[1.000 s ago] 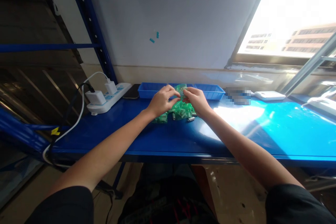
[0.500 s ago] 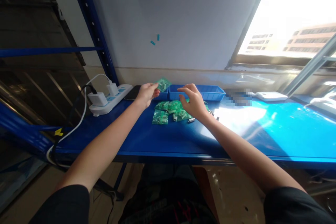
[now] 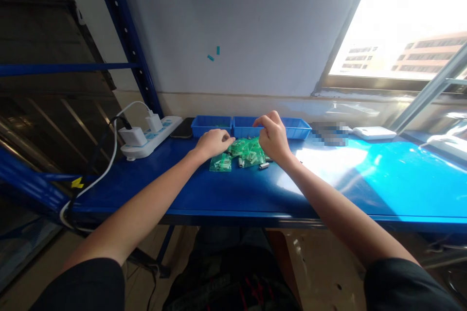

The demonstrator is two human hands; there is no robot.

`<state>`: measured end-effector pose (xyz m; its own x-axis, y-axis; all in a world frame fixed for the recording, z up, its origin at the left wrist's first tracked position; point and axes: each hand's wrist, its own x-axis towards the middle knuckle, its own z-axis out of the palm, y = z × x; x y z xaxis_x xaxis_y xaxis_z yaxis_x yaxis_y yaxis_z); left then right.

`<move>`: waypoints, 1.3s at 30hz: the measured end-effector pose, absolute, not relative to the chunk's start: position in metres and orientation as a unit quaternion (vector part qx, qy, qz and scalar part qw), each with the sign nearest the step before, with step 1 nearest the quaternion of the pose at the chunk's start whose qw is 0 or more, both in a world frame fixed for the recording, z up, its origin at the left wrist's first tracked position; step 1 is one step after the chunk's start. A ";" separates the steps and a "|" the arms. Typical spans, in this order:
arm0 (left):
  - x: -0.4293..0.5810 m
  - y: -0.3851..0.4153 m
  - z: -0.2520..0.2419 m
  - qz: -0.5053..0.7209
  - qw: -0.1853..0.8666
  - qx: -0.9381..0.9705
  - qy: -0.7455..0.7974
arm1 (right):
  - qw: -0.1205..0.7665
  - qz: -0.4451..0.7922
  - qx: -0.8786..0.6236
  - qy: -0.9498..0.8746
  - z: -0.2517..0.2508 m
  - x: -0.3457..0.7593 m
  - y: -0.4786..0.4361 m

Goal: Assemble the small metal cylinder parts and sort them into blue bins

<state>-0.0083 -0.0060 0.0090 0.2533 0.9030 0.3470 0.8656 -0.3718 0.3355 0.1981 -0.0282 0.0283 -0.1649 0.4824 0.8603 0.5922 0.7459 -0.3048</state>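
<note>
Blue trays, two, stand behind green bags; left hand and right hand bend their fingers, grasp unclear.

A small workshop or packing station is suggested: a blue counter is flanked by a perforated rack post, small parts and green bags are heaped there, and blue bins are lined up behind.
</note>
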 end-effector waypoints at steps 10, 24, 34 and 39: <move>0.015 -0.017 0.002 0.237 0.018 0.864 0.443 | 0.439 -0.035 -0.393 -0.807 0.021 0.202 -0.018; 0.006 -0.017 0.010 0.278 0.032 0.849 0.448 | 0.185 -0.033 -0.325 -0.927 0.017 0.206 -0.024; 0.012 -0.029 0.020 0.396 0.225 0.812 0.365 | 0.488 0.171 -0.379 -0.767 0.036 0.204 -0.025; 0.018 -0.027 0.016 0.403 0.284 0.787 0.370 | 0.541 0.273 -0.391 -0.693 0.037 0.204 -0.024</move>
<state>0.0180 -0.0267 0.0160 0.4012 0.8113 0.4252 0.3535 -0.5654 0.7452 0.2043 -0.0243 0.0374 -0.1089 0.8367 0.5368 0.2461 0.5459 -0.8009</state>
